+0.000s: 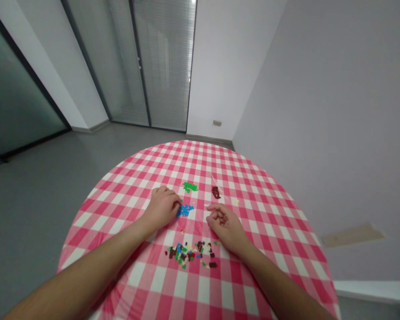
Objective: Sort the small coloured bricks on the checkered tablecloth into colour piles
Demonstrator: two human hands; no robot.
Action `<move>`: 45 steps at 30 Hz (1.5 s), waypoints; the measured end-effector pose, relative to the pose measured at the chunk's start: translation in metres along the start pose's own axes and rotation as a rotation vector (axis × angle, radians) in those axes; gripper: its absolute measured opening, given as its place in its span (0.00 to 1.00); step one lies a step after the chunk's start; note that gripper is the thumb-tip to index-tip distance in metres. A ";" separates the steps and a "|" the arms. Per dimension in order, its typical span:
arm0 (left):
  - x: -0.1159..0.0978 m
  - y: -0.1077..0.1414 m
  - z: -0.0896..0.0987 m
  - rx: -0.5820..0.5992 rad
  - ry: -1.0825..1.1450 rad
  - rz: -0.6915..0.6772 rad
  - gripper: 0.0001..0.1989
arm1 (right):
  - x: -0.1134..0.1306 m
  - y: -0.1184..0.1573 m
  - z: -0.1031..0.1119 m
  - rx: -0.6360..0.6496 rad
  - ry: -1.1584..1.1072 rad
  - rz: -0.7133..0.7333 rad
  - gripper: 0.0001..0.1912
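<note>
My left hand (164,205) rests low over the checked cloth with its fingers curled inward and their tips hidden. Right beside its thumb lies a heap of small blue toy-brick-like pieces (185,210). Across from it, my right hand (225,223) hovers near the cloth, thumb and index finger apart, the other fingers loosely bent; I see nothing between them. Behind the hands are a green heap (190,186) and a dark brown heap (216,192) of similar pieces. Closer to me, a mixed pile (186,254) spreads out in brown, green, blue, red and pale colours.
A round table (200,160) wears a pink-and-white checked cloth. Some pale pieces (236,202) lie right of the brown heap, and a few tiny orange bits (183,231) sit between the hands. Glass doors (163,66) and a wall (346,111) stand beyond.
</note>
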State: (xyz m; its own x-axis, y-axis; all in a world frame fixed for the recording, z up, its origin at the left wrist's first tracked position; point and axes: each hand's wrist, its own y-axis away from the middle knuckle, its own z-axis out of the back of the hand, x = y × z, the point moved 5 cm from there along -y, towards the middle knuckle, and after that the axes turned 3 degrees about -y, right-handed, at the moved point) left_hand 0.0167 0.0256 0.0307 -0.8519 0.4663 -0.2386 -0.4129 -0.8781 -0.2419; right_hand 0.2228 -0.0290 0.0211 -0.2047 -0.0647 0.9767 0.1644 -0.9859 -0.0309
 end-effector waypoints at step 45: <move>0.000 -0.003 -0.008 -0.017 0.188 -0.188 0.20 | 0.024 0.021 -0.003 0.600 0.683 0.250 0.12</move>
State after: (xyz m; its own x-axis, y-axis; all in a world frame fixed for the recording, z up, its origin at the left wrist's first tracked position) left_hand 0.0204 0.0290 0.0234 -0.6851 0.6346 -0.3577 -0.5515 -0.7726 -0.3144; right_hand 0.2182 -0.0515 0.0428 -0.5863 -0.5272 0.6150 0.7104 -0.6995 0.0777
